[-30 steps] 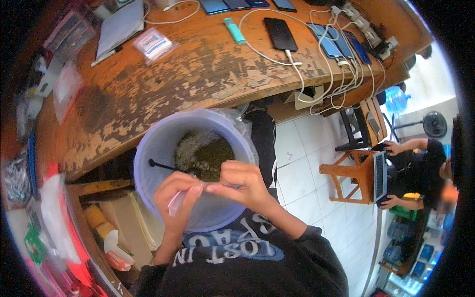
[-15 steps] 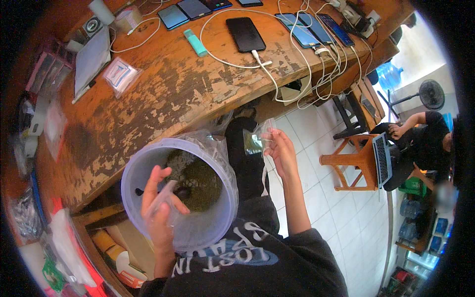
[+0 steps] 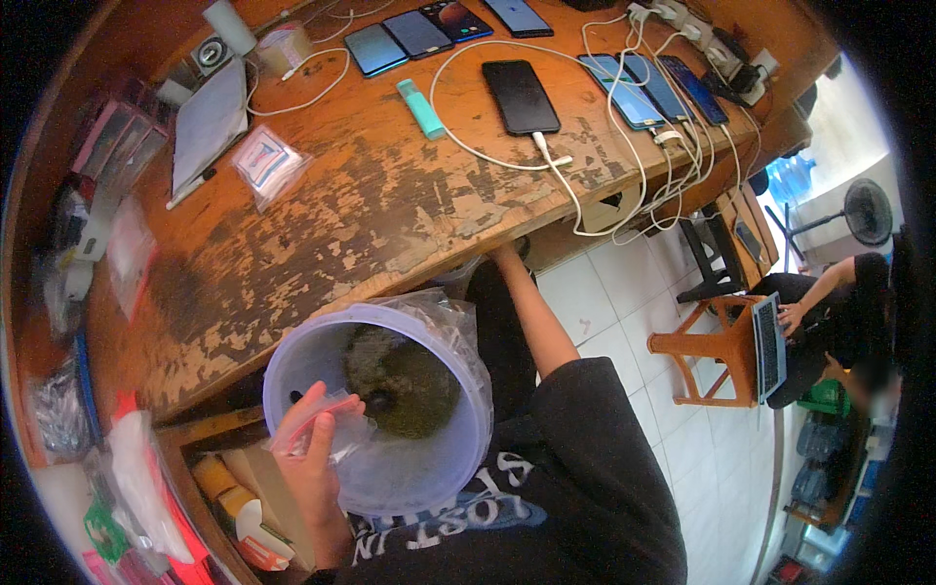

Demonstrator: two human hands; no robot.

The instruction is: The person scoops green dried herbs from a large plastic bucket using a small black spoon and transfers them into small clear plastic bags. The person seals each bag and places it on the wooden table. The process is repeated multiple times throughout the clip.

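Observation:
Over the near left rim of a pale lilac bucket (image 3: 380, 489), my left hand (image 3: 314, 466) pinches a small clear plastic zip bag (image 3: 343, 439). The bag looks empty, and its pinkish edge shows between my fingers. Inside the bucket lies a layer of greenish-brown loose material (image 3: 414, 390). A crumpled clear plastic bag (image 3: 444, 314) drapes over the bucket's far right side. My right hand (image 3: 507, 255) reaches forward beneath the edge of the wooden desk; its fingers are hidden there, so what they touch or hold is not visible.
The worn desk (image 3: 322, 229) bears several phones, a charging black phone (image 3: 522, 97), white cables, a turquoise tube (image 3: 420, 109) and a packet of small bags (image 3: 270, 166). At right, a person works at a laptop (image 3: 770, 349) on an orange stool (image 3: 717, 356), near a fan (image 3: 867, 212).
My right hand, which held a small clear bag with greenish contents, has moved forward under the desk edge. My left hand keeps its empty bag over the bucket. The whole view has shifted slightly.

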